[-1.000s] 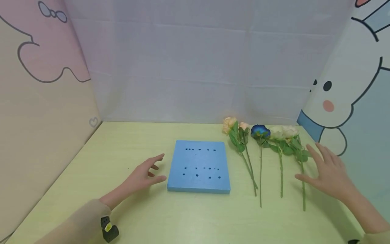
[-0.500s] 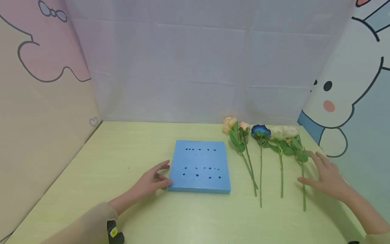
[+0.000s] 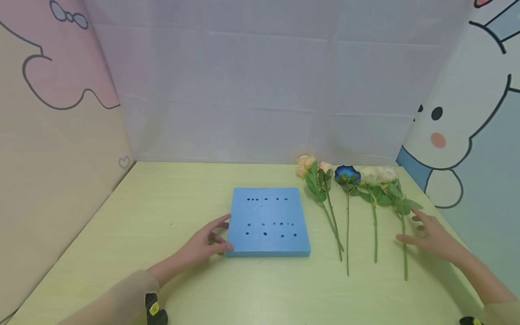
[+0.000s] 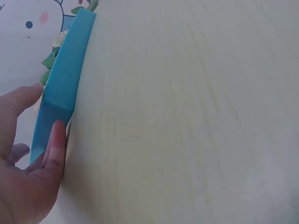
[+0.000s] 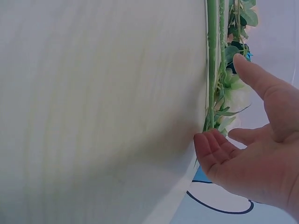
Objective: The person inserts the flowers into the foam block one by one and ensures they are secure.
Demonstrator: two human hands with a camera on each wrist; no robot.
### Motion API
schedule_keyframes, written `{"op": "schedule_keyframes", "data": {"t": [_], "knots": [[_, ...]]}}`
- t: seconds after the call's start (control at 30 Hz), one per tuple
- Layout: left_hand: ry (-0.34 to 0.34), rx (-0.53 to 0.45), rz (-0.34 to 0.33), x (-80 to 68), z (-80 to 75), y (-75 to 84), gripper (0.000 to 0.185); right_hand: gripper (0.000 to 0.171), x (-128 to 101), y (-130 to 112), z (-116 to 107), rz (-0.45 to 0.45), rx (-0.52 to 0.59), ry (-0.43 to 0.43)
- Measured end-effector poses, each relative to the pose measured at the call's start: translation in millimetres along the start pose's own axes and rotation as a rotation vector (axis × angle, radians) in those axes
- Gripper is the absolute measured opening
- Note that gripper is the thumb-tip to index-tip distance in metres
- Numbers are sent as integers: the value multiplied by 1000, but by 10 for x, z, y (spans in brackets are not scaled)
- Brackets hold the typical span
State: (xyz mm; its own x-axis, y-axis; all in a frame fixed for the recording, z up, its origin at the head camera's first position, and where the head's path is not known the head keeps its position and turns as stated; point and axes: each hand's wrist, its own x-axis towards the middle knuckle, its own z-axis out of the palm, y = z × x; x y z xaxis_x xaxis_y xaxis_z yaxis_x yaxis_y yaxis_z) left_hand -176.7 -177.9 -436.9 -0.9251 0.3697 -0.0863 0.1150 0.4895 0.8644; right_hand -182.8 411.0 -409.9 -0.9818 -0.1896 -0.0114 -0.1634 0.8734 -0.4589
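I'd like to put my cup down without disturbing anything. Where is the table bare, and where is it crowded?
Bare: the wide stretch of table between the left wall and the blue foam block, the strip behind the block, and the near edge in front of it. Crowded: the right side, where the flowers lie in a row, with the right hand beside the outermost stem. The left hand touches the block's left edge.

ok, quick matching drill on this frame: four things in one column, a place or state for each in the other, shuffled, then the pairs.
1. left hand
2. right hand
3. blue flower
4. foam block

A. lies between the peach and white flowers
B. fingers at the foam block's left edge
C. dotted with small holes
D. open beside the rightmost stem

Pairs: 1-B, 2-D, 3-A, 4-C
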Motion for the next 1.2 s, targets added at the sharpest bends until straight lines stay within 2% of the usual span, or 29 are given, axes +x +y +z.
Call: {"op": "schedule_keyframes", "data": {"t": [0.27,0.47,0.9,1.2], "knots": [[-41,35,70,25,-34,-36,92,93,49,46,-27,130,74,-131],[-55,27,89,12,-57,-39,92,93,100,47,-32,166,94,-177],[-65,30,26,41,-66,-35,93,88,141,52,-54,163,87,-184],[-64,10,38,27,-61,-27,92,80,154,-20,-30,125,49,-147]]}}
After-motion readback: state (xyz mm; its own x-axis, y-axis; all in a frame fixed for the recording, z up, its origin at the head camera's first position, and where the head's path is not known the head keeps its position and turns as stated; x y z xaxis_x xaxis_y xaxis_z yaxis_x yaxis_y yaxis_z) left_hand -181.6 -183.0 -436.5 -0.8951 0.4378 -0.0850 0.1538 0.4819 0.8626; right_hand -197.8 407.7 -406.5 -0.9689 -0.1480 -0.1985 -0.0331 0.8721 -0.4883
